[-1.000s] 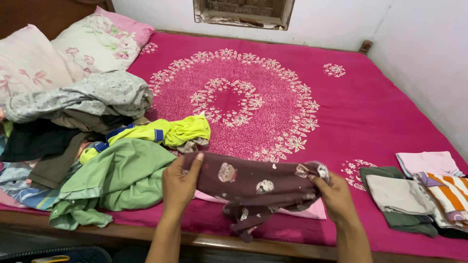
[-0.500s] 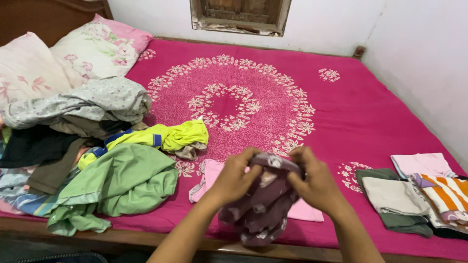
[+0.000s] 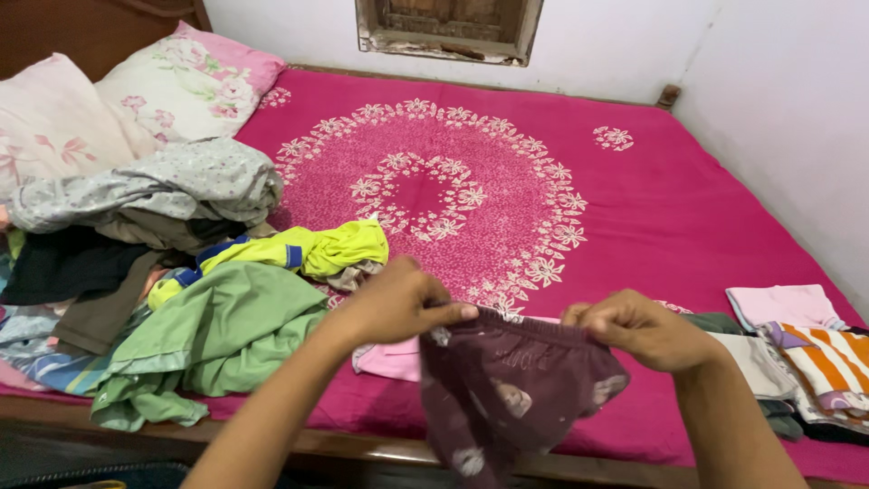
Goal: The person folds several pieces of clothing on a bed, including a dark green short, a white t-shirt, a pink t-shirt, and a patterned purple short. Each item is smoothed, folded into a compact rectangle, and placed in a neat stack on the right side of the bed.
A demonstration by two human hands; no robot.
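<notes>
I have my left hand point(image 3: 394, 303) and right hand point(image 3: 638, 328) each pinching the waistband of the maroon printed garment point(image 3: 516, 398), hanging over the bed's point(image 3: 688, 217) near edge. Its lower part may be bunched; a loose pinch could drop it floorward.

White walls point(image 3: 778, 81), meeting in a corner. Small wooden window point(image 3: 448, 27) above. Wooden bed point(image 3: 362, 445) under a pink sheet point(image 3: 688, 217).
</notes>
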